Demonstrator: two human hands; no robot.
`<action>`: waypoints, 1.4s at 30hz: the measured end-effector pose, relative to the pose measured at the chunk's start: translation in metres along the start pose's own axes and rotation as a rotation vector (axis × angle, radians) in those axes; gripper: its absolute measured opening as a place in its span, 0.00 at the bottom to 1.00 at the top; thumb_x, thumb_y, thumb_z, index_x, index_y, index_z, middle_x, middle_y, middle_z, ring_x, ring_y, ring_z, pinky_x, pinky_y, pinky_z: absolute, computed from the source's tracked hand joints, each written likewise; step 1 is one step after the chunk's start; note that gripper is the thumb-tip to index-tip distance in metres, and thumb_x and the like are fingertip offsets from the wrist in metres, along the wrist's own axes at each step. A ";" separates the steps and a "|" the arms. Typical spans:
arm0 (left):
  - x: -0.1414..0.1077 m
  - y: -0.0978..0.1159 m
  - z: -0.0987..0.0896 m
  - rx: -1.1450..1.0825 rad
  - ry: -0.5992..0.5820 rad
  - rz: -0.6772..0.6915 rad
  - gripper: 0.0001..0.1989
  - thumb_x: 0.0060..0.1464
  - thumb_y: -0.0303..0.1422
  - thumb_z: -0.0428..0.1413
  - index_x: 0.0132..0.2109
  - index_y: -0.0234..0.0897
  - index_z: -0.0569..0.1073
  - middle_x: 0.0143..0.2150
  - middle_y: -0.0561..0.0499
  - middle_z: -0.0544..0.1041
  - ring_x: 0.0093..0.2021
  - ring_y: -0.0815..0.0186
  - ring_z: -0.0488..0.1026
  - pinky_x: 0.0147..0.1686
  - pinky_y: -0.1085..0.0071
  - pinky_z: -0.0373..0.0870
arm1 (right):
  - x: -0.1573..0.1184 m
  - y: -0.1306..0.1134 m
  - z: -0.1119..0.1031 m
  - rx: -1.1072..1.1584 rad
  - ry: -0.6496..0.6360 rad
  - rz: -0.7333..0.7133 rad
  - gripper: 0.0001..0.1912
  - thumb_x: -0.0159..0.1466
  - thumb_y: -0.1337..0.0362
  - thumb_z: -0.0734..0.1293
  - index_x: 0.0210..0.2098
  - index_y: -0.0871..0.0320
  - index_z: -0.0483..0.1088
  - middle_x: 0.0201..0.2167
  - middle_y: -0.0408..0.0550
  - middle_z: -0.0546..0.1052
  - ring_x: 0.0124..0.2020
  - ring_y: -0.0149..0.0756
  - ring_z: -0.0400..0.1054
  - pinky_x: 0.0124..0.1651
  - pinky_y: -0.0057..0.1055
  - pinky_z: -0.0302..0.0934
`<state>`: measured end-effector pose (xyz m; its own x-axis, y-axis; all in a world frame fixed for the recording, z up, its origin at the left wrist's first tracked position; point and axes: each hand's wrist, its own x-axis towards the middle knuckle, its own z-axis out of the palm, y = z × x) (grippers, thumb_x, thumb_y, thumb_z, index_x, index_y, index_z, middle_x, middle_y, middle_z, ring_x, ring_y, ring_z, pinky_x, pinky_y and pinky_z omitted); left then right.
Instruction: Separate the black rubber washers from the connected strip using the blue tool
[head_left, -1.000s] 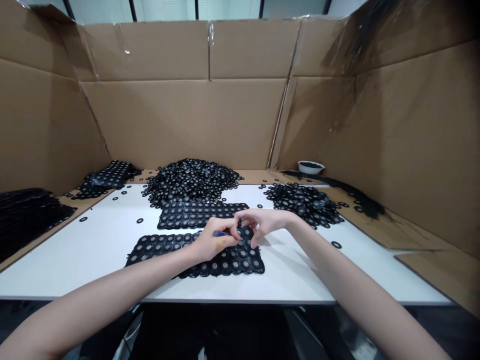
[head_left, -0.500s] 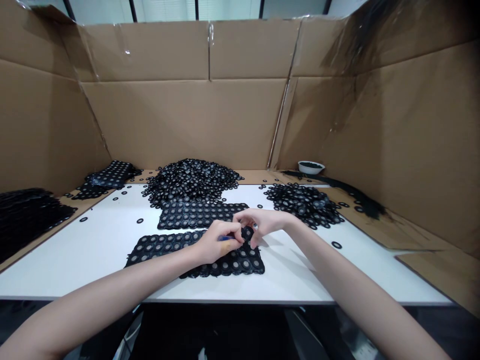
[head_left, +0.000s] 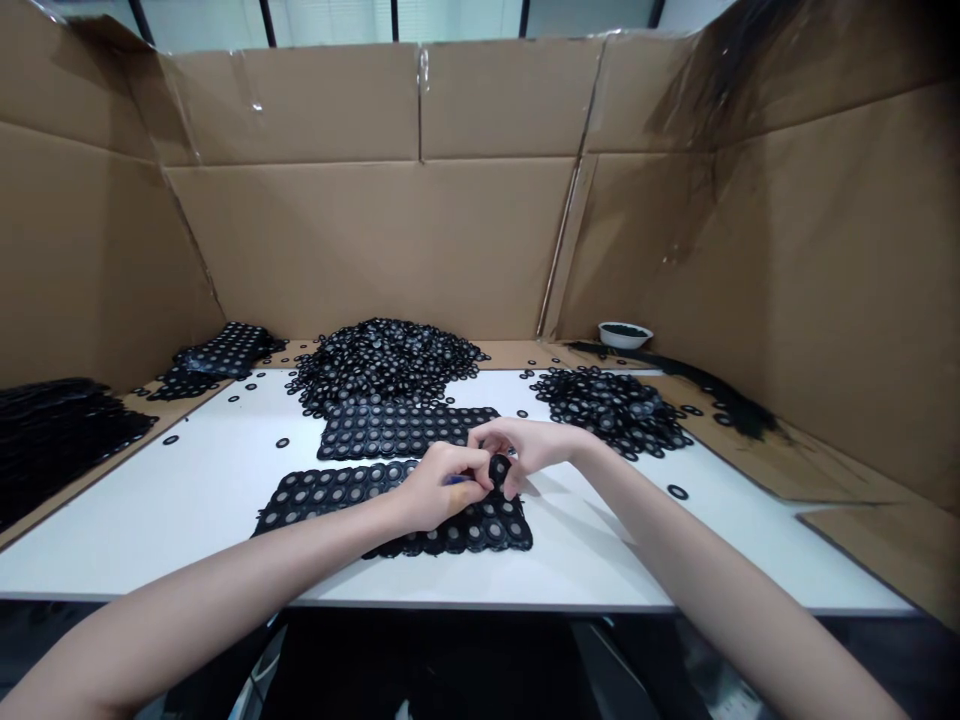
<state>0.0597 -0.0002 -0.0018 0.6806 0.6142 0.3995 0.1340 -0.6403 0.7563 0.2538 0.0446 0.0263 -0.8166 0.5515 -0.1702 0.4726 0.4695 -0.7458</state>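
A sheet of joined black rings lies on the white tabletop under my hands, its far-right corner lifted. My left hand is closed over the sheet. A short piece of a slim blue object shows between its fingers, and its fingertips press together at the raised corner. My right hand arches over that corner from the right, thumb and fingers curled around a black ring there. Whether this ring is loose or part of the sheet I cannot make out. Just behind lies a second ring sheet.
A big heap of black rings stands at the back, a smaller heap to the right. Stacked sheets lie at left. A white bowl and black strands sit at back right. Cardboard walls enclose the table.
Both hands stay at the same corner of the sheet with nearly the same grip. The whole view has shifted very slightly.
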 end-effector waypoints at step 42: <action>-0.001 -0.002 0.000 -0.141 0.029 -0.008 0.06 0.48 0.28 0.56 0.25 0.31 0.70 0.25 0.54 0.69 0.29 0.70 0.65 0.32 0.76 0.60 | -0.008 -0.005 -0.003 -0.061 -0.059 0.001 0.35 0.42 0.57 0.77 0.48 0.57 0.65 0.37 0.41 0.70 0.32 0.30 0.64 0.30 0.24 0.58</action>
<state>0.0588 0.0002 -0.0036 0.6587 0.6332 0.4065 0.0349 -0.5654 0.8241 0.2591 0.0401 0.0333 -0.8334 0.5111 -0.2101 0.4913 0.5111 -0.7053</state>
